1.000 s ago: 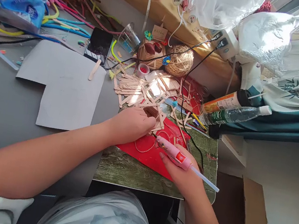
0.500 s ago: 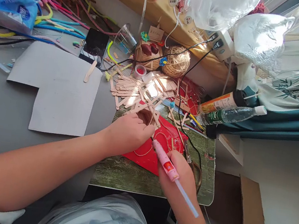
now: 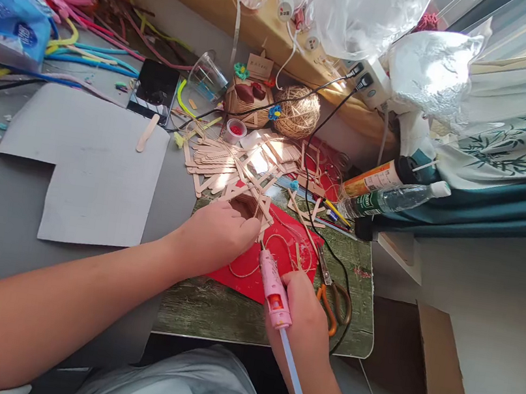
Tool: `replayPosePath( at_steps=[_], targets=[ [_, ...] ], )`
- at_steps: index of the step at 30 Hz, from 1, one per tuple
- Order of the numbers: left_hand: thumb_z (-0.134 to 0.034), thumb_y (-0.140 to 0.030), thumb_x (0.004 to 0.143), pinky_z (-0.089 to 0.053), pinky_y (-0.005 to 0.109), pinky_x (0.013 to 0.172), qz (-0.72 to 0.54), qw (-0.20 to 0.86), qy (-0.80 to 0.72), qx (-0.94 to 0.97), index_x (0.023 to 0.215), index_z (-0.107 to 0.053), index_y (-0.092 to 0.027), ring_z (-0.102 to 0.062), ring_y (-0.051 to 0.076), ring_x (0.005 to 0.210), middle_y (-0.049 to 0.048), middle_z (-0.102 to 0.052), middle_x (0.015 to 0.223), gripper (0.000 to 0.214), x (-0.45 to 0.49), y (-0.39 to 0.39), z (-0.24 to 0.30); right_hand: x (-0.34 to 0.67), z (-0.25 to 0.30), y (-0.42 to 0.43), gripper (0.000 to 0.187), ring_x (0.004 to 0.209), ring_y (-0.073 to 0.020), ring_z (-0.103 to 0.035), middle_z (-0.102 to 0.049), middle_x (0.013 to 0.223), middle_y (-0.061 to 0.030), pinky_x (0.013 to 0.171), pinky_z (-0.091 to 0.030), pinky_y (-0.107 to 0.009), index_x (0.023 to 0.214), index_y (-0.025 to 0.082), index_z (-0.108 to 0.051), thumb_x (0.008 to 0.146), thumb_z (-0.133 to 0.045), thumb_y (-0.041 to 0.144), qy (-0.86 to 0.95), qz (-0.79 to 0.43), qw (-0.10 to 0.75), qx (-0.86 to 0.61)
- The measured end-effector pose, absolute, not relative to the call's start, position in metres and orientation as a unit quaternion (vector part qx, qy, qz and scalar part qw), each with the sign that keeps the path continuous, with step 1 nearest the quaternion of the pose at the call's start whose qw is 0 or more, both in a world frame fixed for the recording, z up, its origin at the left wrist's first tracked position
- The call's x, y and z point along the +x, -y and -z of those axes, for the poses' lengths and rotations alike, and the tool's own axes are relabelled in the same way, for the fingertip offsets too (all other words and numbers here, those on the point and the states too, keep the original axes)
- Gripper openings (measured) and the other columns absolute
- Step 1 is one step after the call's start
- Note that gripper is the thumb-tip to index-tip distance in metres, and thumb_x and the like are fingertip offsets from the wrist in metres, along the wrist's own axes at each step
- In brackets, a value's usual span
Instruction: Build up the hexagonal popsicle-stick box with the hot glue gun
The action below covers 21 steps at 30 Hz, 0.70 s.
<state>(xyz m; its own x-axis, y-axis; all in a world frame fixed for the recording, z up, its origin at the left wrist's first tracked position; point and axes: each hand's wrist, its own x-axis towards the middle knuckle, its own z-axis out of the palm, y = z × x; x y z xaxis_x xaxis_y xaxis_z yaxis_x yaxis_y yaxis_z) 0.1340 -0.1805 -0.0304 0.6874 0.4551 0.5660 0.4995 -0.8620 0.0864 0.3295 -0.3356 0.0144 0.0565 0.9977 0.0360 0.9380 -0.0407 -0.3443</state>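
Observation:
My left hand (image 3: 220, 233) is closed on the near side of a hollow stack of wooden craft sticks (image 3: 265, 214), and its fingers cover part of it. Thin twine (image 3: 244, 276) trails from there over a red sheet (image 3: 249, 290). In my right hand (image 3: 305, 312) is a pink hot glue gun (image 3: 272, 284), a clear glue stick (image 3: 292, 366) poking out of its back end. The gun's nozzle points at the stack beside my left fingertips; whether it touches cannot be made out. Scissors with orange handles (image 3: 334, 308) lie right of my right hand.
Loose craft sticks (image 3: 214, 157) are heaped behind the stack. Farther back stand a ball of twine (image 3: 298, 113) and a clear cup (image 3: 208, 77). A black cord (image 3: 315, 198) crosses the right side, near a plastic bottle (image 3: 391, 200). Grey card (image 3: 102, 179) lies left.
The glue gun has swung steeper, its back end moving left with my right hand. More of the scissors' handles shows. My left hand keeps its grip on the stack while the whole view shifts slightly.

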Motion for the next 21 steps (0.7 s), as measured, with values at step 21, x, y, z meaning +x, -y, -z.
replayPosePath(
  at_steps=[21],
  targets=[
    [-0.06, -0.017, 0.099, -0.05, 0.036, 0.072, 0.302, -0.007, 0.239, -0.923, 0.08, -0.054, -0.021, -0.06, 0.02, 0.063, 0.0005, -0.064, 0.068, 0.02, 0.133, 0.181, 0.032, 0.338, -0.049, 0.304, 0.015, 0.061, -0.0149, -0.051, -0.054, 0.07, 0.0046, 0.057, -0.036, -0.026, 0.077, 0.025, -0.05, 0.09, -0.058, 0.025, 0.616, -0.244, 0.111, -0.741]
  ],
)
